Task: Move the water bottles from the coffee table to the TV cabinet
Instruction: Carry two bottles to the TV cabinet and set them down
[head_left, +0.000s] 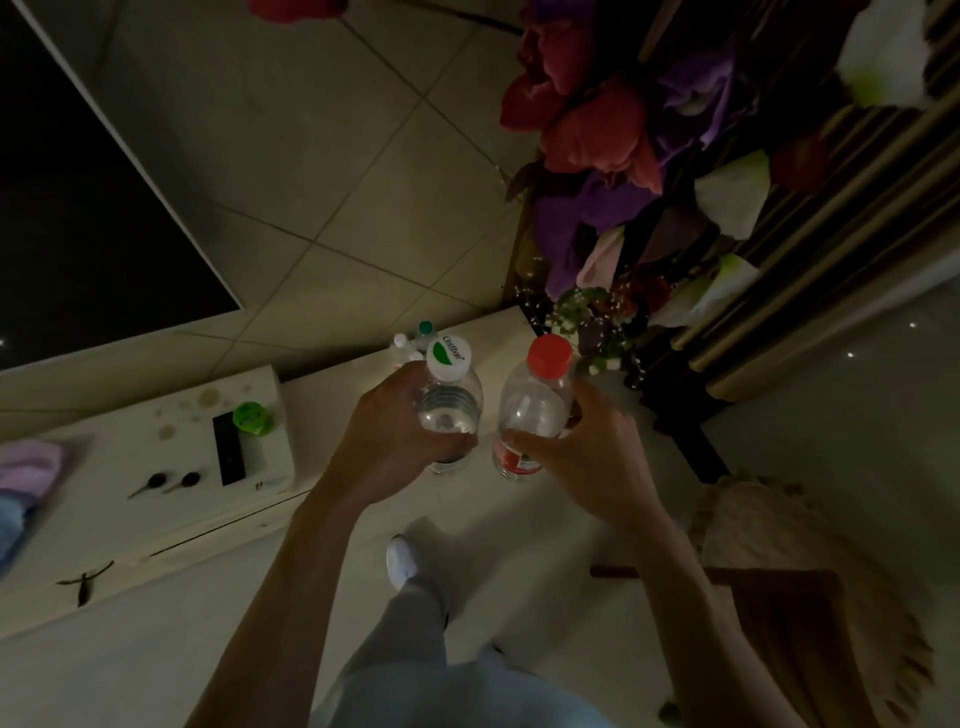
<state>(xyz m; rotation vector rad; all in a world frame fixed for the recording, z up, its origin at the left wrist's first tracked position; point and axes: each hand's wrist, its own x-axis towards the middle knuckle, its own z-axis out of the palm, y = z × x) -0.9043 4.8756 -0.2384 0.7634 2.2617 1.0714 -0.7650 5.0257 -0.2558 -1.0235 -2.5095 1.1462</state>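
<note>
The left hand (395, 431) is wrapped round a white-capped bottle (448, 405) and the right hand (587, 452) is wrapped round a red-capped bottle (535, 410); both bottles stand upright, just beside each other but apart, at the right end of the TV cabinet (93, 525); whether their bases touch the top or hang just above it, I cannot tell in this dim light

As I judge it, the carry is all but done for these 2 bottles: they are at the cabinet, and what is left is to set them down and let go; the coffee table is out of view, so I cannot say whether more bottles wait there

The cabinet top is white and holds a good deal: some small bottles (415, 343) at the back near the wall, a green-lidded pot (250, 418) beside a dark remote (228, 447) on a raised white box, 2 keys (171, 482), a pair of pliers (83, 577) and a pale cloth (26, 467) at the left; above it hang a dark television (78, 182) and a tiled wall (311, 156); a large bunch of red, purple and white flowers (597, 130) stands at the right; the room is poorly lit and the floor (831, 415) is pale and glossy
</note>
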